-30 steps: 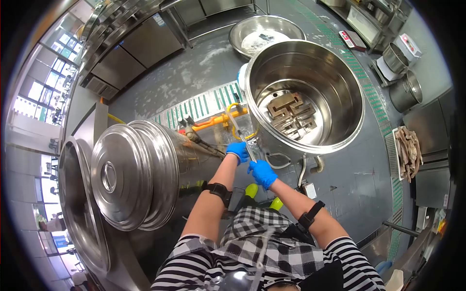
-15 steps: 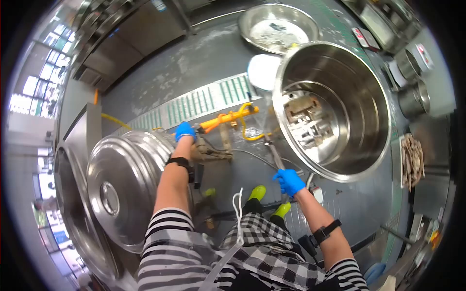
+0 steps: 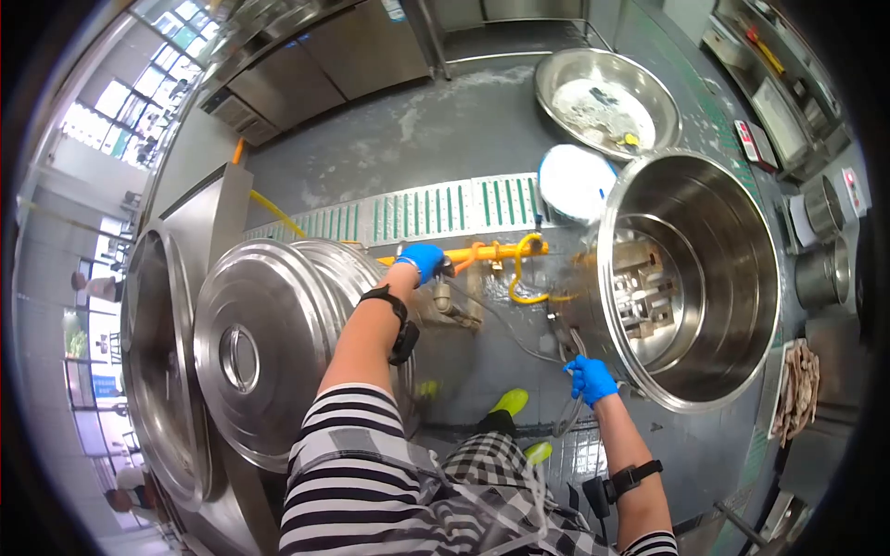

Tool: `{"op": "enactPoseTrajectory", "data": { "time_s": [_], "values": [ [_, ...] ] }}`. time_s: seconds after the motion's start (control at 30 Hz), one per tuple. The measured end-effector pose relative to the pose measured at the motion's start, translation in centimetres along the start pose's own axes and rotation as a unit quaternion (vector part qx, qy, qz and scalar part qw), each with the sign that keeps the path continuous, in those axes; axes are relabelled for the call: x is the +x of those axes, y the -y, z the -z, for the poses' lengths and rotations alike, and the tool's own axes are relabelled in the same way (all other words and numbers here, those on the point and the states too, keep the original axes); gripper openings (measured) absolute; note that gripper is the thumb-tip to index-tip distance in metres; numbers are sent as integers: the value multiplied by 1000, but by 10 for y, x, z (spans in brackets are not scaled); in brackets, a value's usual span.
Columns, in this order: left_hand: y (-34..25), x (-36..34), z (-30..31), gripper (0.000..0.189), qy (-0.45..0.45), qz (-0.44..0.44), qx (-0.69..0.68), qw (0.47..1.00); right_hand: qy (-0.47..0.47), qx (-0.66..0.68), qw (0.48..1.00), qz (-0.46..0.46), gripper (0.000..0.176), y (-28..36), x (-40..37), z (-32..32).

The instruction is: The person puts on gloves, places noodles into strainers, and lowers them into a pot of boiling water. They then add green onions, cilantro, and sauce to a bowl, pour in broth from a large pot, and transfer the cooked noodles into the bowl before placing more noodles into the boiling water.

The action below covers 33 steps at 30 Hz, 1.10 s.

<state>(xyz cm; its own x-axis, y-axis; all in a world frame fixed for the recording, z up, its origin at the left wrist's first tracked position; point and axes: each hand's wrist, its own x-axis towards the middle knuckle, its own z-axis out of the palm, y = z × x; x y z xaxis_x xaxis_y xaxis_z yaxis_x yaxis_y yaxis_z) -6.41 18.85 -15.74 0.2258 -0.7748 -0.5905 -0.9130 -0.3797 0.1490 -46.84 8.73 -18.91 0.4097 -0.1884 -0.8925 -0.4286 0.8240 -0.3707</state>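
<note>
My left hand (image 3: 422,262), in a blue glove, is closed at a tap (image 3: 446,270) beside the yellow pipe (image 3: 496,251); its fingers hide most of the handle. From there a thin grey hose (image 3: 510,332) runs across the floor towards my right hand (image 3: 591,380). That hand, also blue-gloved, is closed around the looped hose, close to the rim of a large steel pot (image 3: 607,278). Brownish and pale shapes (image 3: 640,292) show at the pot's bottom. A yellow hose (image 3: 515,283) curves down from the pipe.
Large round steel lids (image 3: 264,324) lean at my left beside a steel basin (image 3: 153,371). A white-topped container (image 3: 575,181) and a wide steel bowl (image 3: 607,102) stand beyond the pot. A green-slotted drain (image 3: 417,211) crosses the wet floor.
The view has turned, so the surroundings sit further right and lower. My left hand stays by the tap. My right hand is still near the pot; the hose now hangs in a loop at it.
</note>
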Motion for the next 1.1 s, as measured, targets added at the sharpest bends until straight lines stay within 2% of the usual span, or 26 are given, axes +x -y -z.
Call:
{"op": "enactPoseTrajectory", "data": {
  "time_s": [0.07, 0.13, 0.17, 0.2, 0.23, 0.27, 0.3, 0.33, 0.37, 0.4, 0.43, 0.47, 0.5, 0.57, 0.6, 0.67, 0.73, 0.77, 0.8, 0.83, 0.87, 0.9, 0.93, 1.0, 1.07, 1.1],
  "values": [
    [5, 3, -7, 17, 1, 2, -1, 1000, 39, -11, 999, 6, 28, 3, 16, -6],
    [9, 14, -33, 17, -84, 50, 14, 995, -100, -65, 992, 38, 27, 9, 11, -21],
    [-11, -1, -9, 24, 1, 78, -20, 997, -99, -63, 992, 41, 27, 13, 9, -28],
    [-16, 0, -16, 24, 3, 65, -15, 998, -98, -131, 978, 129, 32, 16, 4, -34],
    [-23, -1, -32, 29, -151, 107, 56, 981, -109, -192, 952, 210, 39, 15, -8, -32],
    [-36, 0, -44, 35, -305, 138, 118, 935, -125, -252, 916, 287, 47, 9, -22, -21],
    [-55, -6, -50, 41, -326, 105, 141, 929, -157, -235, 916, 284, 47, -5, -33, -3],
    [-79, -15, -54, 47, -349, 76, 163, 920, -122, -202, 935, 264, 51, -20, -39, 16],
    [-111, -23, -60, 45, -283, 37, 94, 954, -82, -168, 951, 247, 56, -32, -47, 33],
    [-142, -36, -63, 43, -210, -1, 29, 977, -108, -153, 950, 250, 56, -47, -62, 48],
    [-188, -54, -52, 34, -4, -34, -64, 997, -167, -11, 970, 177, 56, -65, -78, 61],
    [-228, -76, -71, 31, -34, -179, -182, 966, -221, 144, 959, 103, 56, -87, -95, 76],
    [-268, -89, -115, 44, -89, -305, -232, 920, -215, 246, 938, 113, 52, -119, -97, 103],
    [-374, -151, -112, 72, 20, -418, -359, 835, -269, 356, 882, 152, 48, -145, -137, 124],
    [-420, -171, -116, 72, 54, -457, -340, 820, -287, 422, 840, 182, 46, -154, -155, 132],
    [-497, -207, -129, 69, 41, -472, -384, 792, -315, 466, 778, 281, 42, -180, -184, 154],
    [-558, -231, -142, 54, 104, -476, -340, 804, -239, 475, 801, 276, 42, -202, -244, 172],
    [-581, -235, -162, 34, 123, -520, -330, 779, -251, 550, 749, 273, 42, -220, -261, 181],
    [-602, -234, -189, 28, 146, -536, -374, 742, -257, 621, 689, 272, 43, -238, -277, 191],
    [-624, -247, -197, 21, 112, -596, -329, 724, -276, 624, 665, 305, 36, -261, -290, 200],
    [-646, -267, -202, 14, 3, -657, -292, 695, -294, 623, 643, 335, 30, -289, -300, 211],
    [-669, -283, -203, 11, -17, -680, -230, 696, -316, 561, 672, 366, 23, -326, -299, 226],
    [-691, -288, -216, 11, -29, -664, -179, 726, -339, 494, 701, 386, 17, -360, -299, 236],
    [-739, -283, -241, 14, 49, -559, -149, 814, -446, 458, 701, 315, 13, -372, -315, 245],
    [-775, -274, -264, 11, 19, -551, -139, 823, -549, 301, 693, 358, 16, -371, -363, 240],
    [-789, -261, -269, 11, -39, -545, -82, 833, -565, 311, 676, 357, 16, -374, -383, 236]
  ]
}}
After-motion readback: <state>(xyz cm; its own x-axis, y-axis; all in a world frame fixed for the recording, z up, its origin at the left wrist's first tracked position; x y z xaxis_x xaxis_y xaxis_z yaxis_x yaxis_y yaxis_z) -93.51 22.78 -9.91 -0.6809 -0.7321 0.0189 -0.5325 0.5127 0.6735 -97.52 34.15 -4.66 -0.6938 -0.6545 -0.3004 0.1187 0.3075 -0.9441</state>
